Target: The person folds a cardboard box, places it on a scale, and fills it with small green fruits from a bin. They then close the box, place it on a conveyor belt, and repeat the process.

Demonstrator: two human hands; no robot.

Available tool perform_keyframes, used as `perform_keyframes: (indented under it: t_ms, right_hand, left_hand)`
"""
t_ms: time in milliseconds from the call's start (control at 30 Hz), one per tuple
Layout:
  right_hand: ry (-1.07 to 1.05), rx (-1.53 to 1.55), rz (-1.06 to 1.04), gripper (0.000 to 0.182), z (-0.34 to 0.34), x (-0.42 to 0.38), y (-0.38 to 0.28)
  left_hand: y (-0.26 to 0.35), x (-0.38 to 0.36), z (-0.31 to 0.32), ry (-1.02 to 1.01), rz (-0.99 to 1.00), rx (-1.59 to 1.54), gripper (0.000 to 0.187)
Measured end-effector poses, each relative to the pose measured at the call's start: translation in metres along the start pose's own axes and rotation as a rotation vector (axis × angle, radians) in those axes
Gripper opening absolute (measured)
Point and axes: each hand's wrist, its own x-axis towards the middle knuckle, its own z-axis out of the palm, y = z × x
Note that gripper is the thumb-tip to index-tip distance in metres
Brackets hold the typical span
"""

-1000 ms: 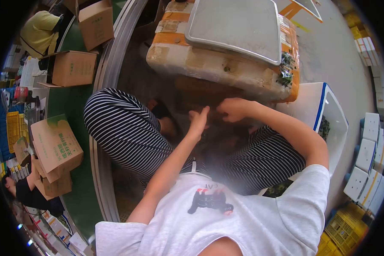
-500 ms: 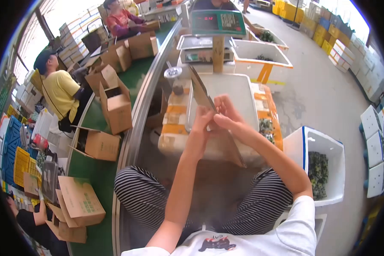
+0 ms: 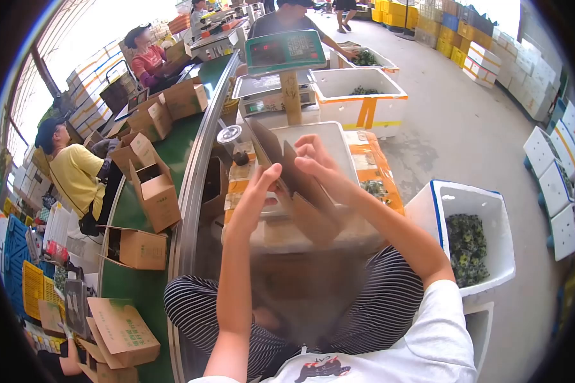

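Observation:
A brown cardboard box [image 3: 300, 191], partly unfolded and blurred at its lower end, is between my hands. My left hand [image 3: 259, 191] grips its left side, thumb up. On its right side, my right hand [image 3: 318, 165] holds a raised flap with bent fingers. Behind the cardboard lies a white tray [image 3: 340, 135] on a taped foam box [image 3: 372, 163]. A lidded plastic cup [image 3: 231, 139] stands at the left. Beyond are a metal-topped scale [image 3: 271, 83] and its green display [image 3: 285, 52].
Open cartons [image 3: 163, 198] line the green conveyor [image 3: 124, 286] at left, with seated people beyond. White foam boxes [image 3: 437, 210] with dark green plants [image 3: 467, 249] stand at right. Another person [image 3: 281, 24] reaches into a box behind the scale.
The flat cardboard has opened out, and my hands have moved apart onto its two sides. The view has shifted, bringing more of the person behind the scale into sight.

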Motion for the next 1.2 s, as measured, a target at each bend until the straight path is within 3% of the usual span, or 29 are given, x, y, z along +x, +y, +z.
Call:
perform_keyframes:
  t_ms: [33,100,133,167,200,233,267,300,367,467,567,600,700,800,833,867,900,967,1033,1067,1100,1133,1167,1200]
  right_hand:
    - [0.073,-0.134,-0.098,0.053,-0.009,0.005,-0.001]
    - [0.216,-0.395,-0.288,0.058,-0.022,0.012,-0.003]
    - [0.269,-0.617,-0.421,0.065,-0.031,0.013,-0.008]
    - [0.251,-0.665,-0.426,0.066,-0.034,0.012,-0.011]
    - [0.233,-0.715,-0.433,0.066,-0.036,0.012,-0.014]
    - [0.213,-0.765,-0.441,0.067,-0.035,0.012,-0.021]
    - [0.157,-0.657,-0.315,0.061,-0.030,0.007,-0.027]
    - [0.163,-0.775,-0.296,0.059,-0.023,0.003,-0.033]
    - [0.182,-1.010,-0.257,0.055,-0.011,0.000,-0.040]
    - [0.374,-1.315,-0.316,0.050,0.015,-0.014,-0.053]
    - [0.412,-1.498,-0.452,0.049,0.022,-0.010,-0.047]
    - [0.373,-1.480,-0.503,0.048,0.020,-0.004,-0.041]
    - [0.319,-1.482,-0.538,0.046,0.018,0.007,-0.033]
    - [0.347,-1.421,-0.405,0.049,-0.001,0.015,-0.036]
    - [0.364,-1.377,-0.336,0.051,-0.005,0.016,-0.038]
    - [0.299,-1.358,-0.127,0.053,-0.008,0.017,-0.042]
    - [0.378,-1.438,-0.246,0.049,-0.009,0.020,-0.041]
    - [0.549,-1.578,-0.496,0.042,-0.010,0.030,-0.036]
    - [0.396,-1.558,-0.743,0.033,-0.029,0.051,-0.021]
    - [0.314,-1.543,-0.868,0.029,-0.038,0.059,-0.013]
    - [0.274,-1.476,-0.764,0.028,-0.037,0.060,-0.016]
    - [0.235,-1.409,-0.662,0.027,-0.035,0.062,-0.022]
    - [0.194,-1.341,-0.561,0.027,-0.034,0.064,-0.024]
    - [0.311,-1.298,-0.522,0.026,-0.027,0.068,-0.017]
  left_hand:
    - [0.006,0.000,-0.005,0.067,0.024,0.078,0.038]
    - [0.011,0.009,-0.018,0.180,0.620,0.328,0.035]
    - [0.031,0.002,-0.016,0.022,0.725,0.307,0.029]
    - [0.054,-0.008,-0.015,-0.137,0.829,0.283,0.025]
    - [0.066,-0.009,-0.023,-0.426,0.680,0.314,0.013]
    - [0.077,-0.007,-0.028,-0.447,0.687,0.565,0.010]
    - [0.088,-0.002,-0.031,-0.462,0.684,0.816,0.008]
    - [0.097,0.002,-0.034,-0.475,0.673,1.067,0.010]
    - [0.104,0.004,-0.039,-0.401,0.714,1.233,0.017]
    - [0.094,0.009,-0.040,-0.292,0.830,1.420,0.023]
    - [0.072,0.025,-0.032,-0.191,0.934,1.241,0.023]
    - [0.076,0.023,-0.026,-0.115,0.835,1.351,0.017]
    - [0.034,0.059,0.000,0.140,1.194,1.448,0.012]
    - [0.030,0.069,0.028,-0.018,1.373,1.143,0.018]
    - [0.023,0.076,0.026,-0.110,1.279,1.108,0.018]
    - [0.013,0.086,0.020,-0.193,1.183,1.071,0.018]
    - [0.014,0.086,0.017,-0.272,1.086,1.037,0.019]
    - [0.018,0.086,0.005,-0.440,0.675,0.870,0.029]
    - [0.026,0.091,-0.006,-0.517,0.376,0.802,0.038]
    - [0.028,0.092,-0.009,-0.540,0.247,0.566,0.042]
    - [0.033,0.091,-0.010,-0.556,0.118,0.331,0.047]
    - [0.042,0.080,-0.008,-0.474,0.186,0.178,0.054]
    - [0.044,0.088,-0.022,-0.610,0.202,0.058,0.056]
    - [0.064,0.069,-0.025,-0.527,0.330,0.249,0.053]
